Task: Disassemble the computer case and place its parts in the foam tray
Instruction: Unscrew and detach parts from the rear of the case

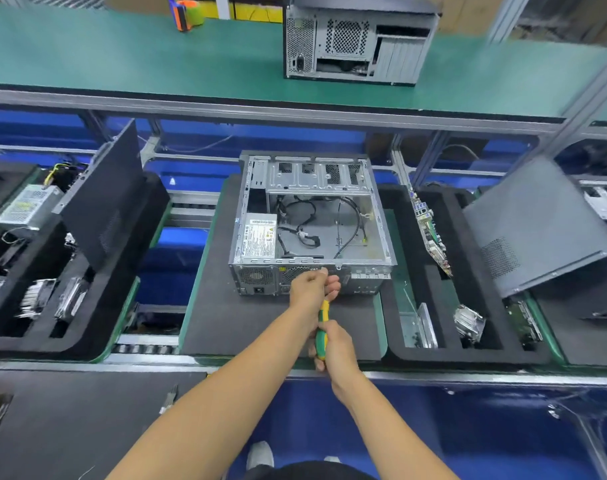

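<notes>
An open grey computer case [312, 223] lies on a black foam mat [246, 320], with its side panel off. Inside are a power supply [260, 237] at the near left and loose black cables [309, 233]. My right hand [333, 344] grips the handle of a green and yellow screwdriver [322, 325] that points at the case's near rear panel. My left hand [312, 284] is curled round the screwdriver's front end at that panel; the tip is hidden by its fingers. A black foam tray [406, 355] to the right holds a motherboard [430, 233], a heatsink [468, 320] and a metal bracket [418, 327].
A grey side panel [537, 230] leans at the far right. A second foam tray [97, 323] at the left holds a power supply [28, 206], drives and a dark panel [104, 195]. Another computer case [357, 39] stands on the green upper shelf. Pliers [168, 400] lie on the near mat.
</notes>
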The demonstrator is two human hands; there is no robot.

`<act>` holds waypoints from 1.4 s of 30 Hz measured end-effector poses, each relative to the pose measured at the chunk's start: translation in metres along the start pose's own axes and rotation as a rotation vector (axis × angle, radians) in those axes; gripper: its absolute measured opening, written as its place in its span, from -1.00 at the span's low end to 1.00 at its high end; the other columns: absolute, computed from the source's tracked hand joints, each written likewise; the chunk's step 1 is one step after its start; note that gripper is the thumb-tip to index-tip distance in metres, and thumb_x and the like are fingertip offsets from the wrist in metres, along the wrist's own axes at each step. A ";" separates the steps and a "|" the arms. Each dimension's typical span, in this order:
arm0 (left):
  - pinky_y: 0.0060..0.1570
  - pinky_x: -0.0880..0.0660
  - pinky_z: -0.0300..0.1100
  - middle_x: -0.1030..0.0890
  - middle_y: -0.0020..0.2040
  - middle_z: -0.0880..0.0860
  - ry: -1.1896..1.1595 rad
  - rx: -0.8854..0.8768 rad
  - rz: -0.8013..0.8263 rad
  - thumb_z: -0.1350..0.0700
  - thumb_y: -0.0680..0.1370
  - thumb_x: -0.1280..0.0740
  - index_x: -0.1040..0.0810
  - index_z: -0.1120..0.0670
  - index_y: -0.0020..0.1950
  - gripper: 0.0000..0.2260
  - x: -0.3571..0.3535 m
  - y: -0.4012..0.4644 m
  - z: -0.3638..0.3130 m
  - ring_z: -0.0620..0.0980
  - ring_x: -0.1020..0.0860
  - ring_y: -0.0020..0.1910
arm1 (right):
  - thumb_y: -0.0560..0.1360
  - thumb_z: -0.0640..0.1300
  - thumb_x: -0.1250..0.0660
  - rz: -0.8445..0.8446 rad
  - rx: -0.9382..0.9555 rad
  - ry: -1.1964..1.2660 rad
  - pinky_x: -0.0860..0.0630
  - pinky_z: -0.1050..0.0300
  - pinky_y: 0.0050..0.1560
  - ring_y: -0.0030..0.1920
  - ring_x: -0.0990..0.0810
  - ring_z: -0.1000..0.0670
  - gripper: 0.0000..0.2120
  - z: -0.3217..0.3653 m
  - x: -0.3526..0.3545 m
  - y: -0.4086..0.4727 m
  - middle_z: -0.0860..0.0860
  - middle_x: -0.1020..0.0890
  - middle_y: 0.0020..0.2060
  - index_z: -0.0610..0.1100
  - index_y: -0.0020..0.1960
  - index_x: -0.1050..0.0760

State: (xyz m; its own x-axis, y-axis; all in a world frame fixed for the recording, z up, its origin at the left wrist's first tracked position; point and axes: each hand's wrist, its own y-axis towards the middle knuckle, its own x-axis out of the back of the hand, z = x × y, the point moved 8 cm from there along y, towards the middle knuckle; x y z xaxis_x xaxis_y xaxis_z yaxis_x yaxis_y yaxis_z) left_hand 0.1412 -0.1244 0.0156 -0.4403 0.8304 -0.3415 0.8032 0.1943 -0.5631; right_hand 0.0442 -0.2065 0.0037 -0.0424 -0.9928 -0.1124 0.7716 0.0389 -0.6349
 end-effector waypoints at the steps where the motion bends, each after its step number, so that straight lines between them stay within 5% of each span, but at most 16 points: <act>1: -0.33 -0.61 -0.29 -0.66 -0.11 0.21 -0.007 0.001 -0.013 0.18 0.68 -0.32 -0.57 0.26 0.02 -0.85 0.000 0.001 -0.001 -0.05 -0.61 -0.33 | 0.59 -0.07 -0.17 -0.028 0.006 -0.004 -0.24 0.16 -0.53 -0.51 -0.39 0.02 -0.77 0.000 0.001 -0.001 -0.12 -0.51 -0.42 -0.20 -0.10 -0.47; 4: -0.38 -0.59 -0.30 -0.66 -0.16 0.21 -0.040 0.024 -0.045 0.19 0.66 -0.34 -0.58 0.31 0.04 -0.84 -0.001 0.004 -0.002 -0.05 -0.60 -0.38 | 0.59 -0.07 -0.16 -0.063 -0.003 0.090 -0.25 0.13 -0.50 -0.53 -0.35 -0.02 -0.78 -0.002 0.003 -0.003 -0.12 -0.55 -0.40 -0.20 -0.09 -0.46; 10: -0.35 -0.59 -0.33 -0.68 -0.21 0.16 -0.071 0.041 -0.068 0.19 0.67 -0.33 -0.61 0.35 0.06 -0.80 -0.002 0.006 0.001 -0.11 -0.62 -0.40 | 0.56 -0.02 -0.15 0.186 -0.114 0.523 -0.23 0.16 -0.50 -0.53 -0.23 0.02 -0.68 -0.021 -0.008 -0.013 -0.11 -0.45 -0.40 -0.20 -0.08 -0.59; 17: -0.30 -0.61 -0.30 -0.70 -0.17 0.18 -0.050 -0.003 -0.076 0.16 0.67 -0.32 -0.60 0.34 0.05 -0.78 -0.003 0.004 -0.002 -0.06 -0.66 -0.32 | 0.63 -0.02 -0.16 0.102 -0.150 0.529 -0.20 0.17 -0.48 -0.53 -0.20 0.04 -0.69 -0.031 -0.001 -0.008 -0.07 -0.41 -0.44 -0.22 -0.09 -0.53; 25: -0.40 -0.61 -0.29 -0.70 -0.18 0.19 0.010 0.006 -0.095 0.12 0.67 -0.33 -0.57 0.35 0.05 -0.75 -0.003 0.005 -0.004 -0.08 -0.66 -0.41 | 0.53 -0.20 -0.31 -0.108 -0.078 0.304 -0.32 0.19 -0.45 -0.48 -0.36 0.06 -0.93 -0.029 0.005 -0.007 -0.01 -0.48 -0.44 -0.13 -0.07 -0.41; 32: -0.49 -0.50 -0.36 -0.62 -0.24 0.16 -0.031 -0.001 -0.134 0.16 0.69 -0.29 -0.56 0.30 -0.01 -0.79 -0.007 0.002 -0.006 -0.10 -0.56 -0.47 | 0.56 0.03 -0.12 0.167 -0.162 0.568 -0.18 0.16 -0.48 -0.52 -0.20 0.01 -0.62 -0.027 0.000 -0.012 -0.07 -0.36 -0.43 -0.22 -0.14 -0.57; 36: -0.50 -0.50 -0.35 -0.56 -0.22 0.20 -0.080 0.010 -0.115 0.17 0.70 -0.26 -0.47 0.28 0.13 -0.84 -0.011 0.000 -0.006 -0.05 -0.53 -0.44 | 0.61 -0.04 -0.16 0.095 -0.168 0.596 -0.31 0.20 -0.45 -0.50 -0.30 0.05 -0.69 -0.030 0.005 -0.008 -0.03 -0.46 -0.40 -0.23 -0.09 -0.55; 42: -0.39 -0.58 -0.33 -0.63 -0.17 0.21 -0.012 -0.052 -0.106 0.16 0.70 -0.27 -0.50 0.27 -0.05 -0.79 -0.010 0.001 -0.008 -0.02 -0.63 -0.32 | 0.55 -0.19 -0.28 -0.045 -0.204 0.570 -0.36 0.23 -0.45 -0.48 -0.36 0.07 -0.96 -0.034 0.003 -0.003 -0.01 -0.48 -0.44 -0.15 -0.02 -0.44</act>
State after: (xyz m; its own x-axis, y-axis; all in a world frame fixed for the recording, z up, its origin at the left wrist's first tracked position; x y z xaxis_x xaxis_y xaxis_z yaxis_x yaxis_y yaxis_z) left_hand 0.1496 -0.1282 0.0239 -0.5286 0.7975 -0.2910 0.7713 0.3080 -0.5571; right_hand 0.0205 -0.2061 -0.0205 -0.4486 -0.7791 -0.4379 0.6267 0.0752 -0.7756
